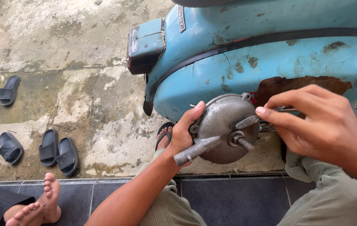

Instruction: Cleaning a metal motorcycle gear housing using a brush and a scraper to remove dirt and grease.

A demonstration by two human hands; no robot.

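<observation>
My left hand grips the rim of a round grey metal hub plate, which has a short arm at its lower left and a threaded axle with a toothed ring sticking out. My right hand pinches a thin metal tool whose tip reaches a small lever on the plate. Behind both stands a light blue scooter body with rust patches and a dark tail lamp.
Several black slide sandals lie on the stained concrete at left. Another person's bare feet rest on dark tiles at the bottom left. My knees in olive trousers fill the bottom. A sandalled foot shows under the scooter.
</observation>
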